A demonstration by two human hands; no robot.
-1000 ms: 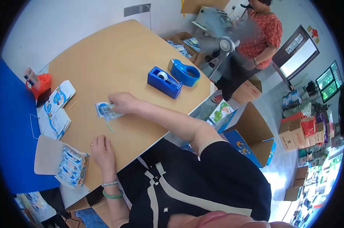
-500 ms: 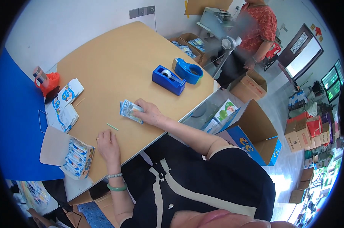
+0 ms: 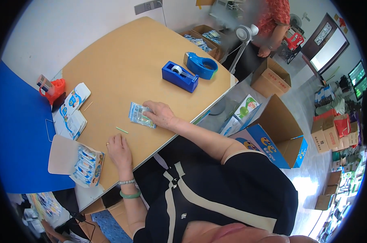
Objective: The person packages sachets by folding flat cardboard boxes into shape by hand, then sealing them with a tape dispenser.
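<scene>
Firmly enough, it seems, the right hand (image 3: 161, 114) grasps a flat, clear-and-blue plastic packet (image 3: 139, 115) between thumb and fingers; the packet lies at its nine o'clock, low over the tabletop, and whether it touches the wood-coloured surface I cannot tell. Taking clock directions from that hand, with twelve at the top of the view, the left hand (image 3: 119, 154) rests palm down between seven and eight, fingers relaxed, holding nothing visible.

Just beyond its fingertips is a thin pale-green stick (image 3: 122, 130). Farther out, at eight, stands an open white cardboard carton (image 3: 63, 157) with rows of blue-and-white packets (image 3: 84, 162); at nine lie a slim tan stick (image 3: 88, 105) and a folded white-and-blue printed carton (image 3: 74, 101). A blue block-shaped tape dispenser (image 3: 179, 77) sits at one o'clock, a rounded blue tape dispenser (image 3: 201, 67) just past it.

Slick film might slip from a grip near one end, and a sideways sweep of the left hand could roll the green stick away. A nudge from the left forearm might tip the carton, which stands near the table's front edge. That edge runs close below the right hand, at four to five o'clock, so a dropped packet could go over it. The widest room for moving lies from ten to twelve, across the rounded beige table (image 3: 110, 69).
</scene>
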